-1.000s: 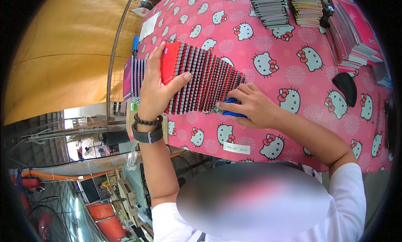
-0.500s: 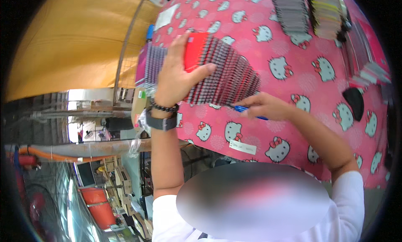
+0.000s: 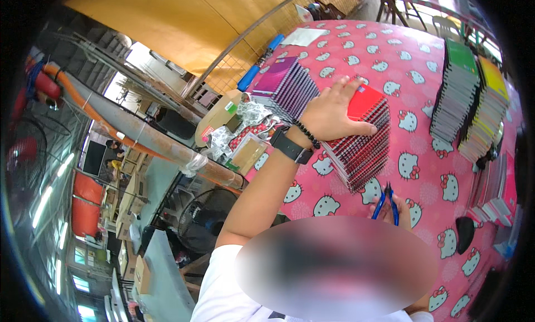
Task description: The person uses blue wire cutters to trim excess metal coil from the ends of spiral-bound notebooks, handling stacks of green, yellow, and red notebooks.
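My left hand [image 3: 334,113] lies spread over the top of a stack of red spiral notebooks [image 3: 363,150]. Its fingers rest on the red cover, while the thumb reaches toward the wire-bound side. A little nearer to me, my right hand [image 3: 403,210] holds blue-handled pliers [image 3: 384,209]. Their small dark jaws point away from me, apart from the stack. A blurred oval covers part of this hand and its forearm. Left of my left hand stands a stack of purple spiral notebooks [image 3: 287,88].
Green notebooks [image 3: 458,91] and yellow notebooks [image 3: 485,107] stand in tall stacks at the right, with pink ones [image 3: 496,191] nearer. A black object [image 3: 465,234] lies on the pink patterned tablecloth [image 3: 409,166]. A metal pipe [image 3: 167,155] and a fan [image 3: 206,219] are at the left.
The view has turned, so the table sits further right. My right hand has drawn the pliers away from the stack's lower edge toward me. My left hand stays on the red notebooks.
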`<state>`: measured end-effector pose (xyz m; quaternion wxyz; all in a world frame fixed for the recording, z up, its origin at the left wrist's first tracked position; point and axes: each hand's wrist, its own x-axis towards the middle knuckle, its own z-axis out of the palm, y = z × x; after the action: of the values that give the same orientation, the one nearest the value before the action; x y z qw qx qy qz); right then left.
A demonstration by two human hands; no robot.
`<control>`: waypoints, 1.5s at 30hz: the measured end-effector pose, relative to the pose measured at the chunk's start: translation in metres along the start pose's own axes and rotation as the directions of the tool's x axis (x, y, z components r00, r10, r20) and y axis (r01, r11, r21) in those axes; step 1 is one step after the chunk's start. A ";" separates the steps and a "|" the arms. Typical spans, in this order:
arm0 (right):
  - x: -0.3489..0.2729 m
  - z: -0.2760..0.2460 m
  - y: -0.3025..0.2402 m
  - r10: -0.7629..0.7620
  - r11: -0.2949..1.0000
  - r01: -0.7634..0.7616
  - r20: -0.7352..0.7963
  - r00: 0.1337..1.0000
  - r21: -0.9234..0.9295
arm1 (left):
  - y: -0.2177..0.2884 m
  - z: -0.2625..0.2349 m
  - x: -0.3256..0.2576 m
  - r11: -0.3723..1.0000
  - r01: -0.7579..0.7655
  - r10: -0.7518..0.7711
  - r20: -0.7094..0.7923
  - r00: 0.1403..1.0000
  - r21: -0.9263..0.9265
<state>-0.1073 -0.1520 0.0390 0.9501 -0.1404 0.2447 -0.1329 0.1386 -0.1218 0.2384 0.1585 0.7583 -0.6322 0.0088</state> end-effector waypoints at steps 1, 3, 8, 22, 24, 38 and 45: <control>-0.001 -0.003 0.003 0.010 1.000 -0.010 -0.026 1.000 0.001 | -0.003 -0.003 0.002 0.999 0.031 -0.031 0.032 0.999 0.017; -0.002 -0.014 0.009 -0.025 0.997 0.020 -0.070 0.997 -0.078 | 0.006 -0.017 0.010 0.996 0.082 -0.085 0.096 0.992 0.041; -0.002 -0.015 0.018 -0.171 0.946 0.173 0.032 0.985 -0.274 | 0.014 -0.010 0.033 0.990 -0.118 0.126 -0.110 0.986 0.076; -0.012 0.000 0.029 -0.290 0.686 0.360 0.216 0.932 -0.632 | 0.007 0.012 0.038 0.959 -0.275 0.279 -0.046 0.959 0.072; -0.005 -0.006 0.032 -0.362 0.467 0.445 0.294 0.885 -0.764 | 0.002 0.013 0.036 0.944 -0.324 0.327 -0.075 0.942 0.056; 0.015 0.028 0.001 -0.414 -0.482 0.610 0.777 0.474 -0.629 | 0.008 -0.001 0.039 0.966 -0.250 0.255 0.089 0.963 -0.060; 0.029 0.026 -0.003 -0.336 -0.635 0.543 0.829 0.448 -0.550 | 0.003 0.002 0.038 0.965 -0.247 0.254 0.081 0.964 -0.091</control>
<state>-0.0703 -0.1585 0.0493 0.2446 -0.8981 0.0617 -0.3602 0.1427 -0.1591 0.2452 0.1572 0.6648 -0.7296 -0.0313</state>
